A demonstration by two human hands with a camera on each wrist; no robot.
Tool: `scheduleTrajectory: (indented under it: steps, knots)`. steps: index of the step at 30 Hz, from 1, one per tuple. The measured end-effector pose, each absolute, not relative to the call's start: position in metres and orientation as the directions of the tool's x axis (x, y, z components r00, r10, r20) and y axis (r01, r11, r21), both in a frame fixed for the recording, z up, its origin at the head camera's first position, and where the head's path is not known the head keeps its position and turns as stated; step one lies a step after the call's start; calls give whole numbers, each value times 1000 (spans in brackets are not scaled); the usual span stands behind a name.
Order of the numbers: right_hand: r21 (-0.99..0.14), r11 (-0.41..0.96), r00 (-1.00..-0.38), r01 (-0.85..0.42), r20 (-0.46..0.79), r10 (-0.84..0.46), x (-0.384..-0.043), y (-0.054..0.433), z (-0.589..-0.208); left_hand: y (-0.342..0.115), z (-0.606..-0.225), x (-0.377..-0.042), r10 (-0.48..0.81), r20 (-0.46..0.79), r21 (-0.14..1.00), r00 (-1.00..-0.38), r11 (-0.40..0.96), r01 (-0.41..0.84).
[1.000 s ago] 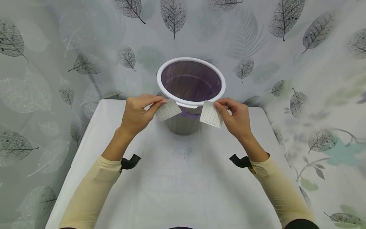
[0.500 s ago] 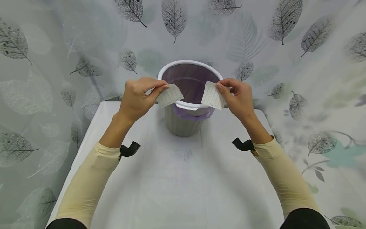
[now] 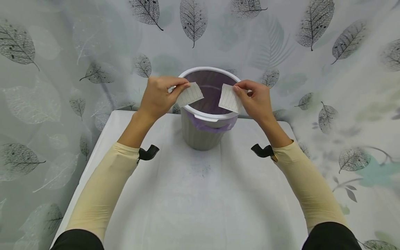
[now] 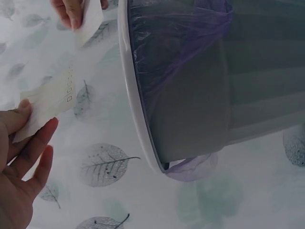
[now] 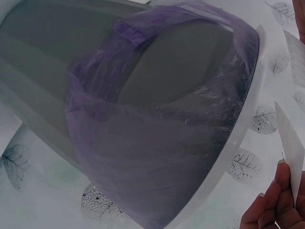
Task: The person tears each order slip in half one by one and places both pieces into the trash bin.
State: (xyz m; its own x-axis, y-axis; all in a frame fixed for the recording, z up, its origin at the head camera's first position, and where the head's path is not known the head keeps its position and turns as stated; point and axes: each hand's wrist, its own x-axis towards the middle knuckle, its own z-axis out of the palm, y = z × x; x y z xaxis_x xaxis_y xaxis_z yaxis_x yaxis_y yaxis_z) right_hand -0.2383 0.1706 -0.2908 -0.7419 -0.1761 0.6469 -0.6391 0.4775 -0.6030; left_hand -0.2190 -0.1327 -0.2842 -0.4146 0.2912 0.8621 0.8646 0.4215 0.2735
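A grey waste bin (image 3: pixel 203 133) with a white rim and a purple liner stands at the far end of the white table (image 3: pixel 193 198). My left hand (image 3: pixel 160 95) pinches a lined paper scrap (image 3: pixel 189 94) over the bin's left rim. My right hand (image 3: pixel 254 97) pinches a second lined scrap (image 3: pixel 229 98) over the right rim. The left wrist view has the left scrap (image 4: pixel 47 102) between thumb and fingers beside the bin (image 4: pixel 228 81), with the other hand's scrap (image 4: pixel 89 19) above. In the right wrist view the right scrap (image 5: pixel 289 143) sits at the frame's right edge by the liner (image 5: pixel 157 133).
A leaf-patterned curtain (image 3: pixel 62 62) hangs behind and to both sides of the table. Black wrist straps (image 3: pixel 148 152) sit on both cream sleeves. The table surface in front of the bin carries only a faint smudge.
Both hands rose and moved forward with their paper scraps, from in front of the bin's near rim to above its opening.
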Motion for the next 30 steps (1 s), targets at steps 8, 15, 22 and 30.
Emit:
scheduleTrajectory:
  steps: [8,15,22,30]
  knots:
    - [-604,484,-748,-633,637,-184,-247,166,-291,-127,-295,-236,262,846,333,-465,422,843]
    - [-582,498,-742,-642,636,-213,-259,167,-299,-118,-304,-248,277,816,359,-507,445,820]
    - [-517,571,-733,-638,634,-247,-263,169,-308,-108,-312,-255,287,767,427,-574,439,790]
    - [-505,603,-752,-618,603,-265,-262,167,-314,-100,-317,-259,304,741,434,-599,464,773]
